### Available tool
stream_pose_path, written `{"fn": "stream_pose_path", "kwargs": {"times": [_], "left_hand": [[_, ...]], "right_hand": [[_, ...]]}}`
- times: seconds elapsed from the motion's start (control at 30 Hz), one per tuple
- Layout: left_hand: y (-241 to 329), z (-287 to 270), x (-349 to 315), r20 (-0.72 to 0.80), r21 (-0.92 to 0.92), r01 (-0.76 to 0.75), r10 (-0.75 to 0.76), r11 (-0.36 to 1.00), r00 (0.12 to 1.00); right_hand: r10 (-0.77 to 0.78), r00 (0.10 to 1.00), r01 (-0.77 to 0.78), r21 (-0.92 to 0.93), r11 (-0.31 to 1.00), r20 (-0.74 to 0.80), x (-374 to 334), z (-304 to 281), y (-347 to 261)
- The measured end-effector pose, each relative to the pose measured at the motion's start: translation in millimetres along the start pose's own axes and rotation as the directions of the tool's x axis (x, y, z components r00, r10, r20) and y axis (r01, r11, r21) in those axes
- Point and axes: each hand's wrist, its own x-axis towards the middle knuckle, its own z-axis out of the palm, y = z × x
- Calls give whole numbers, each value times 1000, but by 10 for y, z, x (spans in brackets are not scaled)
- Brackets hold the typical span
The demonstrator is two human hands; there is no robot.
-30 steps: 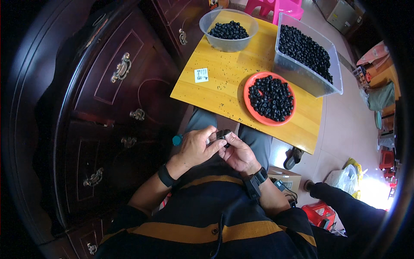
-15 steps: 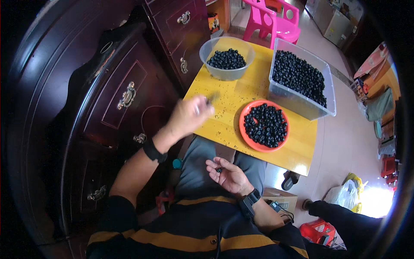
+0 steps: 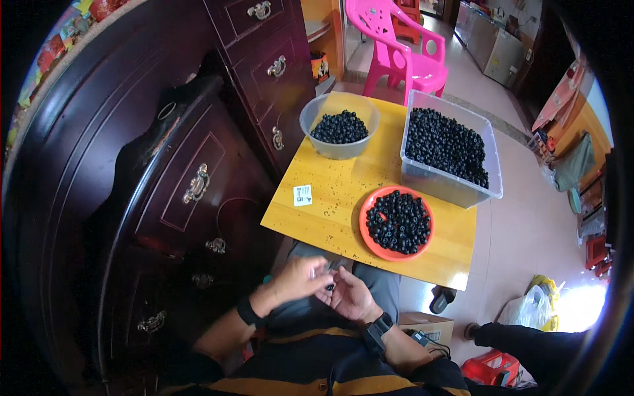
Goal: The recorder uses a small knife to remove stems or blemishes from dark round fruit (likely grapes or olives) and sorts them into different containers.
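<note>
My left hand (image 3: 298,280) is above my lap, its fingers pinched together and slightly blurred. A thin greyish thing (image 3: 335,264) shows by its fingertips, too smeared to name. Palm up beside it, nearly touching, my right hand (image 3: 354,298) curls its fingers around a small dark round ball (image 3: 329,287). On the yellow table ahead, a red-orange plate (image 3: 364,245) holds many similar dark balls (image 3: 399,222), some marked with pale rings. More lie in a round clear bowl (image 3: 339,153) at the back left and a large clear rectangular bin (image 3: 441,187) at the right.
Small dark crumbs are scattered over the yellow table (image 3: 284,212), where a white printed card (image 3: 302,195) lies near the left edge. Dark wooden drawers (image 3: 198,178) stand close on my left. A pink plastic chair (image 3: 413,66) is behind the table; a cardboard box (image 3: 429,325) sits at lower right.
My left hand has come back from over the table's left side to my right hand. The white card shows where it was. My view has tilted up, so the table sits lower in it.
</note>
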Motion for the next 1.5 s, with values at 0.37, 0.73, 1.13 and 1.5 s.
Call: {"fn": "stream_pose_path", "kwargs": {"times": [0.37,0.73,1.13,1.5], "left_hand": [[37,351,-379,-19,232,44,-41,972,999],[-105,315,-491,-197,80,55,-38,995,980],[-129,251,-646,-275,-229,123,-186,966,943],[-210,275,-556,-207,-594,19,-176,804,962]], "right_hand": [[47,982,-54,31,998,183,88,-246,156],[56,997,-64,-169,983,-52,8,-249,240],[60,995,-40,-239,970,77,100,-63,298],[-32,999,33,-44,999,20,42,15,240]]}}
